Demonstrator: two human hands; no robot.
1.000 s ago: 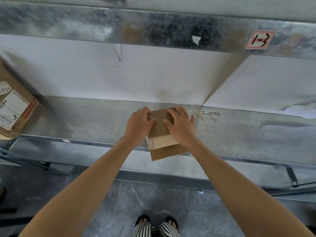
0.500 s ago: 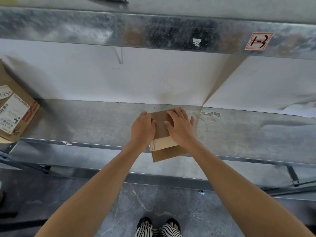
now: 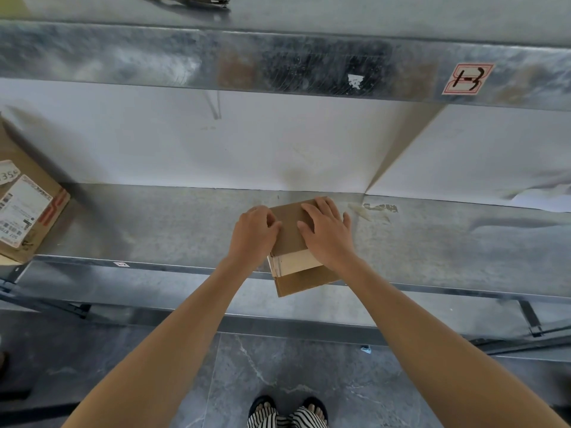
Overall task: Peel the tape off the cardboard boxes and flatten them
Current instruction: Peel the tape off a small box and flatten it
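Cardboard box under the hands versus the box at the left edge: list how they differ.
The centre box lies flat under the left hand and right hand, overhanging the shelf edge; the left box sits untouched, apparently unflattened. The left box carries white labels; the centre box shows only a pale band. Both are brown cardboard.

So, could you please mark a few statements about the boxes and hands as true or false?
The right hand lies flat on top of the small box. True.
The small box sits wholly on the shelf. False: its near end overhangs the front edge.
The left hand is clear of the small box. False: its curled fingers hold the box's left side.
A labelled box lies at the shelf's far left. True.
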